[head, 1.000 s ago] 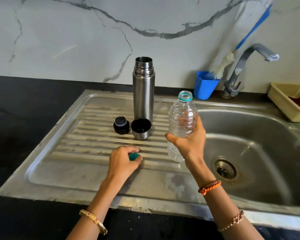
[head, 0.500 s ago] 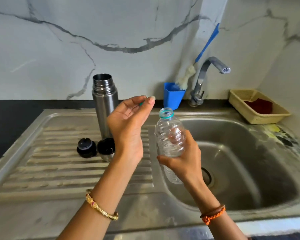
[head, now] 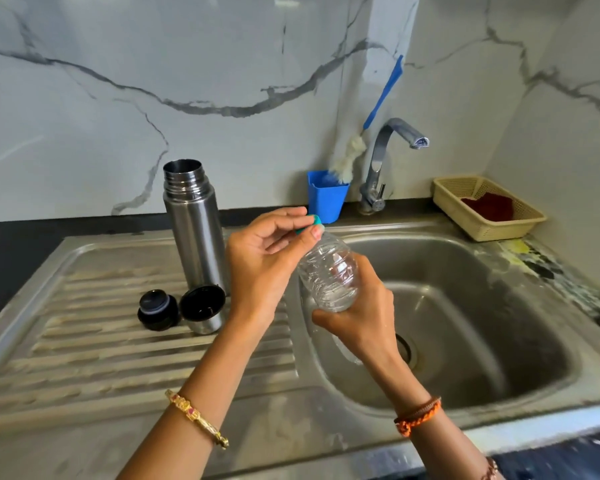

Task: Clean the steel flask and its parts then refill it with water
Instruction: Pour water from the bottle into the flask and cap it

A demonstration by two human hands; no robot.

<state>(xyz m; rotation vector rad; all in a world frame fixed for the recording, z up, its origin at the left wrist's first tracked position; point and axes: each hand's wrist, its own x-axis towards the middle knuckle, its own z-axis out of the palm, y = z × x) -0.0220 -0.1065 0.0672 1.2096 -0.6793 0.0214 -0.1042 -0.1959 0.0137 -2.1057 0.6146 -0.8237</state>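
Two hands [head: 267, 261] busy over the sink's edge: left pinching a small teal cap [head: 313, 225] at the mouth of a clear plastic bottle [head: 328, 271], right hand [head: 361, 313] wrapped round the bottle's lower half, tilted toward the left. Hard to tell whether the cap sits on the threads or just beside them. Steel flask [head: 194, 230] upright and open on the ribbed drainboard [head: 84, 341], its black stopper [head: 158, 310] and steel cup lid [head: 203, 308] (mouth tipped forward) right at its foot.

Likely risks from here: cap slipping from wet fingertips and dropping into the sink basin [head: 482, 323], toward the drain; cross-threading from the bottle's tilt; squeezing the thin plastic and crushing it. Left forearm close beside the flask, so a careless swing could topple it onto stopper and lid.
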